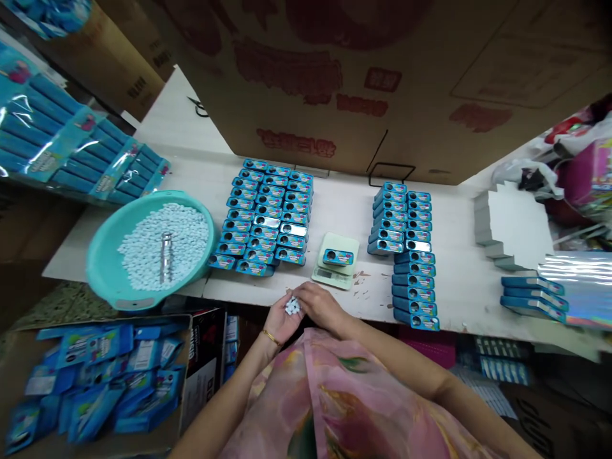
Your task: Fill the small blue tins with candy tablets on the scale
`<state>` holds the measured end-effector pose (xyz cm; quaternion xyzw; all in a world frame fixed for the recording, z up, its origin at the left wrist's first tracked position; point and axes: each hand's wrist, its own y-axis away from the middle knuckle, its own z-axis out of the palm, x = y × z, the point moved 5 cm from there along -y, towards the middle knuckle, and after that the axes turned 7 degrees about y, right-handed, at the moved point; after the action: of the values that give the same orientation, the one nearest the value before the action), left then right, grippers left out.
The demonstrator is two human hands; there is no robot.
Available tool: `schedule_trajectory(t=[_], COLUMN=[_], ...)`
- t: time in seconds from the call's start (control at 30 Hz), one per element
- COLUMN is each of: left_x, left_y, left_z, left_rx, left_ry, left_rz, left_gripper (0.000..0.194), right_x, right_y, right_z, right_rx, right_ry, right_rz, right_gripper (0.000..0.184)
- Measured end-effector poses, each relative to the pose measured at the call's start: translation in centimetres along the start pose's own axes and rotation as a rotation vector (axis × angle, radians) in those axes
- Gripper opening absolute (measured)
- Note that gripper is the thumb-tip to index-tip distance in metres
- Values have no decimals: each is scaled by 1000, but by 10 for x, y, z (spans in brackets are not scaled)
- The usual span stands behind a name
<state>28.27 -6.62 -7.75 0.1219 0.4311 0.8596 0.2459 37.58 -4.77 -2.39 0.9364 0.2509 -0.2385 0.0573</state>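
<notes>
My left hand is cupped palm up near the table's front edge, with a small heap of pale blue candies in it. My right hand meets it from the right, fingers curled at the heap; whatever its fingertips hold is hidden. Just beyond the hands a small blue box with a dark round hole rests on a pale kitchen scale. To the left, a turquoise basin holds many more candies, and a metal scoop-like tool lies on them.
Rows of blue boxes stand left of the scale, and more blue boxes stand right. A large cardboard carton blocks the back. Scissors lie at back left. A carton of blue packets sits below left.
</notes>
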Motion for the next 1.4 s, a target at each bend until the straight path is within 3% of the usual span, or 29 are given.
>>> schedule_trajectory(t=[0.17, 0.33, 0.5, 0.63, 0.83, 0.93, 1.07, 1.17, 1.23, 1.4], left_x=[-20, -22, -21, -19, -12, -12, -17, -24, -28, -31], left_y=[0, -2, -7, -12, -15, -11, -4, 3, 8, 16], left_z=[11, 33, 74, 90, 80, 70, 56, 45, 36, 19], left_rx=[-57, -69, -109, -116, -68, -54, -79, -100, -75, -25], left_ry=[-27, -14, -16, -40, -43, -36, -38, -51, -61, -108], left_rz=[-128, -89, -28, 9, 20, 11, -24, -100, -146, -182], left_gripper=[22, 21, 19, 18, 17, 18, 21, 25, 27, 27], right_x=[-14, 4, 34, 58, 81, 79, 52, 14, -3, -14], right_y=[8, 3, -14, -23, -25, -18, 0, 11, 18, 24], right_z=[-12, -26, -57, -78, -76, -79, -77, -50, -31, -9], right_rx=[-101, -162, -11, 120, 57, 120, 209, 61, -39, -164], right_ry=[172, 133, -4, -83, 125, 86, -6, 84, 178, 242], right_rz=[-57, -64, 55, 135, 243, 236, 170, -15, -65, -86], right_gripper=[26, 17, 20, 21, 23, 25, 26, 28, 33, 22])
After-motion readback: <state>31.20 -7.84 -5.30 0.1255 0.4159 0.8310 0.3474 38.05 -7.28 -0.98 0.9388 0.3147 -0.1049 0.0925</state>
